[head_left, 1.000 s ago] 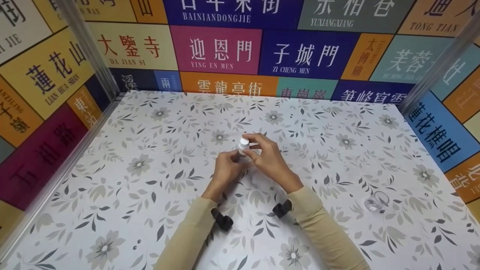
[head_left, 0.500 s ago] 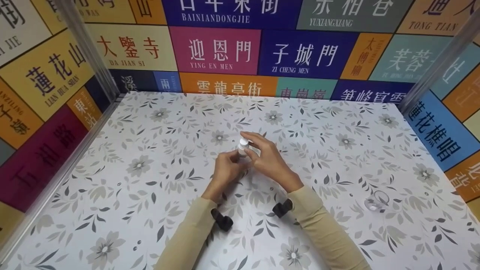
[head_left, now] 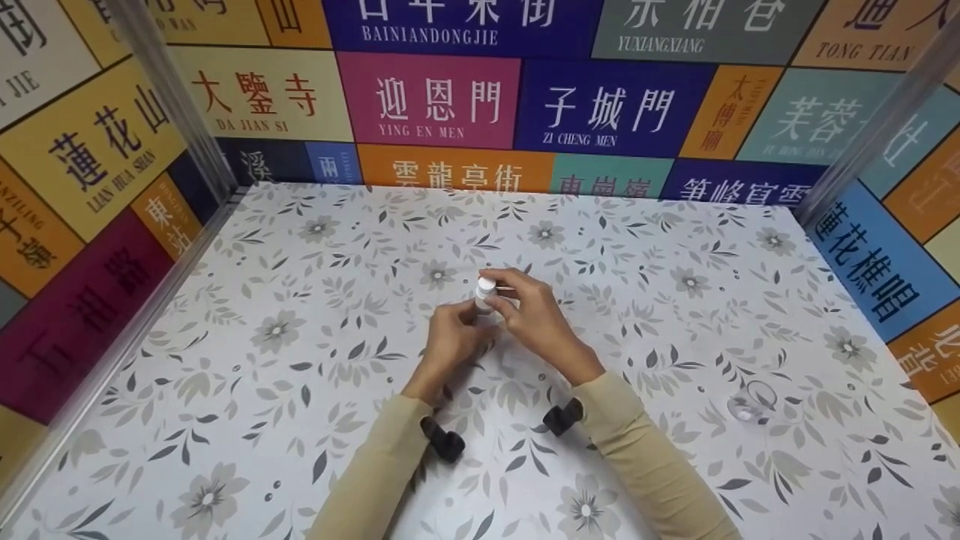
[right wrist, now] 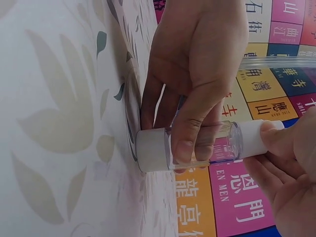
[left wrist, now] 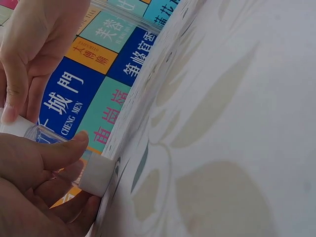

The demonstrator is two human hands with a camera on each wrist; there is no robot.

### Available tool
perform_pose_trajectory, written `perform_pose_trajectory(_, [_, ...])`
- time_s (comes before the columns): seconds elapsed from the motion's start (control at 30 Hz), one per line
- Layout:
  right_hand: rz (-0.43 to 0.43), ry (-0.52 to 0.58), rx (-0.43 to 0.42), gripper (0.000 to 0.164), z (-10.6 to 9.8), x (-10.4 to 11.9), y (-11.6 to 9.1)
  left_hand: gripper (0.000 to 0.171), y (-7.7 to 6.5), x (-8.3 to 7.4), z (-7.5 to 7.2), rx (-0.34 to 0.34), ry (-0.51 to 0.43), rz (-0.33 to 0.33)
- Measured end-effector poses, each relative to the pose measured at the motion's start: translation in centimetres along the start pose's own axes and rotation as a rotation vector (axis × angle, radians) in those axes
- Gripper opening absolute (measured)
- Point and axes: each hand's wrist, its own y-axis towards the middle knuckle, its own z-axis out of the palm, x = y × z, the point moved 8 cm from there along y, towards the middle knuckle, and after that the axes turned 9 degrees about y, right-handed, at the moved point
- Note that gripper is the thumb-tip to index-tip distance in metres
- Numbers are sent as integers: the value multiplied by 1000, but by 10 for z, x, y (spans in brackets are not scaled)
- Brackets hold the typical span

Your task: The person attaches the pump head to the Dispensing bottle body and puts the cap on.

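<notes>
A small clear bottle with a white top and a white base stands upright near the middle of the table. My left hand grips its transparent body low down, thumb and fingers on opposite sides. Higher up, my right hand pinches the white top between thumb and fingers. In both wrist views the base is right at the tabletop. The left hand covers part of the clear body in the right wrist view.
A small transparent cap or cup lies on the table at the right. White floral cloth covers the tabletop. Colourful panels with printed characters rise behind it and on both sides.
The right fingers lifted away from the white top half a second ago and now sit against it again. My left hand and the bottle have stayed in place.
</notes>
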Motion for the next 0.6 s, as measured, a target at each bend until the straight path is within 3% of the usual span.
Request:
perform_pose_trajectory(0.23, [34, 60, 41, 56, 0, -2, -1, 33, 0, -1, -1, -14, 14, 6])
perform_pose_trajectory(0.43, [29, 68, 84, 45, 3, -2, -1, 22, 0, -3, -1, -10, 15, 36])
perform_pose_trajectory(0.6, [29, 26, 89, 40, 4, -3, -1, 31, 0, -3, -2, -15, 22, 32])
